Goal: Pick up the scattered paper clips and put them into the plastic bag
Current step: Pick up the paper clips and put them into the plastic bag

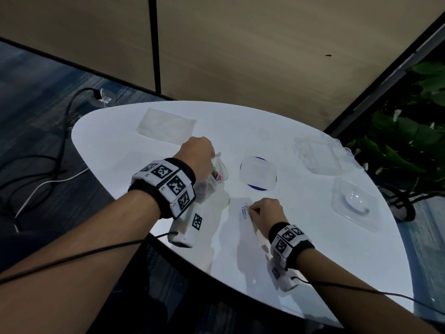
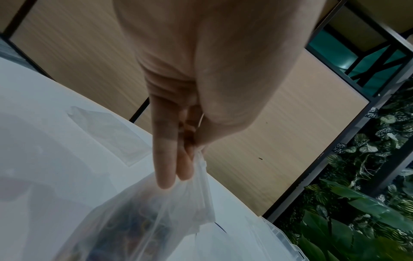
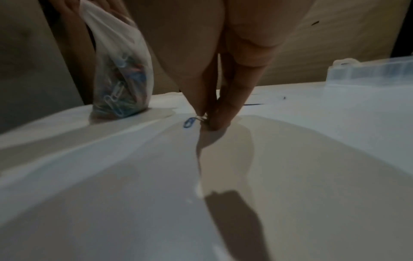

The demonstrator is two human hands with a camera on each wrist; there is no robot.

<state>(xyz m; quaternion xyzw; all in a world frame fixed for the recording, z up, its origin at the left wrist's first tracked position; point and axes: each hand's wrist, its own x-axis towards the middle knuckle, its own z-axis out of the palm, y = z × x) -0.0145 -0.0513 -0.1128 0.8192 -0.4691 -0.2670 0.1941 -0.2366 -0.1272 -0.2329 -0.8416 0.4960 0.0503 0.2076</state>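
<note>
Two paper clips (image 1: pixel 245 210), blue and silver, meet our right hand (image 1: pixel 267 214) pinching silver; left hand (image 1: pixel 196 154) grips the translucent bag (image 1: pixel 213 179) of colourful clips.

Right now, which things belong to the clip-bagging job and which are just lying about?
Job: bag gripped by left hand; blue clip on table; silver clip pinched by right hand.

Idle: flat bag; clear trays; blue-rimmed lid; plants.

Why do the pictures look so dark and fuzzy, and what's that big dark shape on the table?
Head view: dim room, curved wide-angle edges. Right wrist view: blurry, and the right hand casts that shadow on the table. Left wrist view: the plastic bag is smeared.
</note>
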